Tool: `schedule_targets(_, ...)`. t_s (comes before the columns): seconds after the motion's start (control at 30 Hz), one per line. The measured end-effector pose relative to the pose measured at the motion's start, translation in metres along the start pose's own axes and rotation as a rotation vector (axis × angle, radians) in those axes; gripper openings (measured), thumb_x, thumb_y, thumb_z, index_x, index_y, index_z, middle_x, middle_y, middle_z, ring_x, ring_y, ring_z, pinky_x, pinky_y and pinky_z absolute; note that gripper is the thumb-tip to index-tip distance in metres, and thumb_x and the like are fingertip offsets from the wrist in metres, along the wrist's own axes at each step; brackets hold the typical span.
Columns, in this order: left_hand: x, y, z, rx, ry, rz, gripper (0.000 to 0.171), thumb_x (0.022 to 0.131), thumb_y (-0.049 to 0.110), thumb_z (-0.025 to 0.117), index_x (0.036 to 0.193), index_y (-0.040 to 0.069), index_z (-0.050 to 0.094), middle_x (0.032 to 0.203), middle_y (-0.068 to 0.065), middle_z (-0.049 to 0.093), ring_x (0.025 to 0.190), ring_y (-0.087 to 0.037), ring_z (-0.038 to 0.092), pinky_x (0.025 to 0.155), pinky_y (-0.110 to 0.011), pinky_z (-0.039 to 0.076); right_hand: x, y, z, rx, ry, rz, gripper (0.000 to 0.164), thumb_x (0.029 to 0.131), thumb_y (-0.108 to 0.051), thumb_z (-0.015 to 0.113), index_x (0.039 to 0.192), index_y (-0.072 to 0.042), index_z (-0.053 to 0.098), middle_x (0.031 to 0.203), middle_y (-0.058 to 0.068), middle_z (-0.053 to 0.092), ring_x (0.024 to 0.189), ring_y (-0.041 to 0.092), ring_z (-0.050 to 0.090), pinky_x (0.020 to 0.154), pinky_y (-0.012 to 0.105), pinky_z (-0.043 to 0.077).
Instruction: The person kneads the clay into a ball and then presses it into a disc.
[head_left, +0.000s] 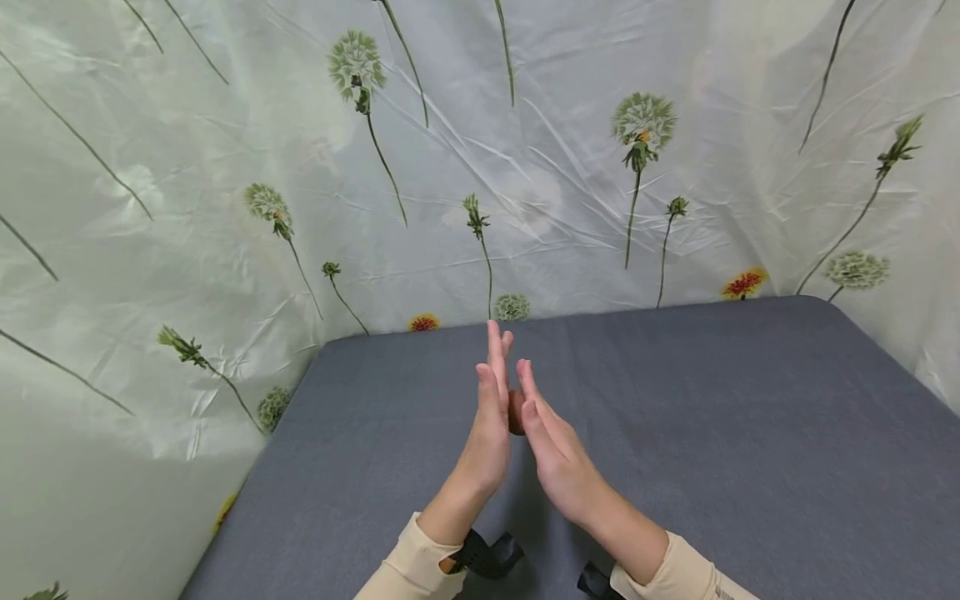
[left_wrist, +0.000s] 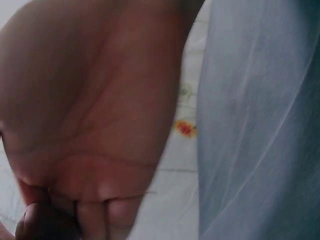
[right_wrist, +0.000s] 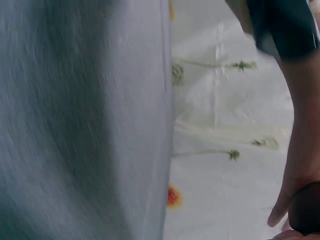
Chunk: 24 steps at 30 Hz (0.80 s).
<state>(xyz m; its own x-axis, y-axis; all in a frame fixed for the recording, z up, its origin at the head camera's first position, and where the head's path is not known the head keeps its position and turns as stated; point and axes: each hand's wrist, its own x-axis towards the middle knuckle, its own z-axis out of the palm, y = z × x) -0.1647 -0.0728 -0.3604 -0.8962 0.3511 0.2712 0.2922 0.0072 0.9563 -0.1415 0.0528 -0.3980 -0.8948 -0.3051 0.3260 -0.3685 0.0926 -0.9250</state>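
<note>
A small, brown, rounded object (head_left: pixel 516 412) sits between my two hands, mostly hidden by them in the head view; its kind I cannot tell. My left hand (head_left: pixel 491 425) stands nearly upright with straight fingers, its palm side towards the object. From the other side my right hand (head_left: pixel 558 454) leans in, fingers also straight, its fingertips beside the object. The left wrist view shows the palm of the left hand (left_wrist: pixel 100 115) with the dark rounded object (left_wrist: pixel 47 222) at the finger bases. At the right wrist view's lower right corner, the object (right_wrist: pixel 306 207) appears dark beside the left hand (right_wrist: pixel 305 140).
Below the hands spreads a dark grey cloth-covered table (head_left: pixel 712 417). A pale, creased curtain (head_left: pixel 555 150) printed with dandelions and flowers hangs behind and at the sides. Black straps with small devices (head_left: pixel 491 557) sit at both wrists, next to cream sleeves (head_left: pixel 416 562).
</note>
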Motion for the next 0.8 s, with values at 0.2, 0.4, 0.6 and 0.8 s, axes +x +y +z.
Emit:
schedule_targets(0.2, 0.006, 0.002, -0.019, -0.017, 0.107, 0.001, 0.089, 0.093, 0.093, 0.001, 0.168, 0.049, -0.014, 0.181, 0.008, 0.002, 0.064, -0.019, 0.042, 0.056, -0.027, 0.038, -0.009, -0.004, 0.018, 0.026, -0.071, 0.008, 0.057, 0.121, -0.028, 0.02, 0.173, -0.012, 0.003, 0.181, 0.001, 0.004, 0.168, 0.027, 0.007, 0.127, 0.014, 0.012)
schedule_targets(0.4, 0.013, -0.007, -0.029, -0.062, 0.167, -0.028, 0.085, 0.097, 0.089, 0.002, 0.17, 0.048, -0.011, 0.181, 0.003, 0.009, 0.153, -0.036, 0.045, 0.119, -0.063, 0.039, -0.018, -0.013, 0.027, -0.037, -0.072, -0.115, 0.054, 0.119, -0.015, 0.026, 0.172, -0.012, 0.017, 0.181, 0.002, 0.012, 0.168, 0.026, 0.011, 0.124, 0.007, 0.011)
schedule_targets(0.6, 0.012, -0.015, -0.022, -0.154, 0.139, -0.056, 0.085, 0.102, 0.084, 0.004, 0.173, 0.039, -0.007, 0.18, -0.007, 0.016, 0.17, -0.034, 0.0, 0.134, -0.065, 0.009, -0.017, -0.016, 0.024, -0.068, -0.023, -0.217, 0.052, 0.118, -0.012, 0.027, 0.17, -0.004, 0.024, 0.179, 0.012, 0.019, 0.168, 0.027, 0.009, 0.127, 0.01, 0.009)
schedule_targets(0.8, 0.007, -0.017, 0.0, -0.222, 0.052, -0.079, 0.079, 0.106, 0.076, 0.004, 0.173, 0.036, -0.007, 0.182, -0.008, 0.011, 0.17, -0.03, 0.007, 0.134, -0.062, 0.013, -0.009, -0.016, 0.007, -0.113, 0.059, -0.246, 0.052, 0.118, -0.01, 0.026, 0.17, -0.002, 0.023, 0.18, 0.008, 0.018, 0.168, 0.032, 0.009, 0.13, 0.013, 0.006)
